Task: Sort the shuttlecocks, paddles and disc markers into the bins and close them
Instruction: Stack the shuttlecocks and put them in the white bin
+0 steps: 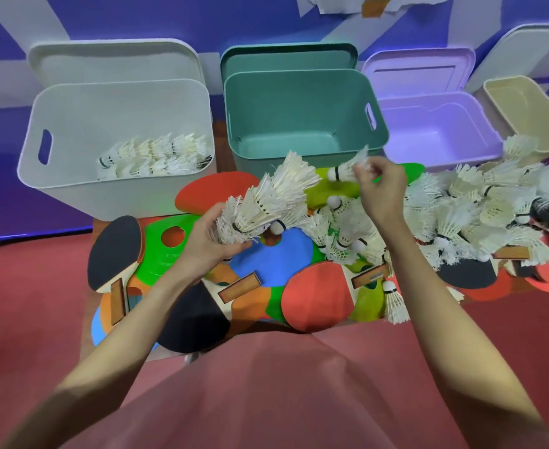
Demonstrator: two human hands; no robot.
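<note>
Both hands raised: left hand grips stacked shuttlecocks, right hand pinches one.

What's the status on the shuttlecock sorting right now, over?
Left hand gripping nested shuttlecock stack; right hand pinching single shuttlecock. White bin partly filled; green bin empty. All lids open, nothing blocking.
</note>
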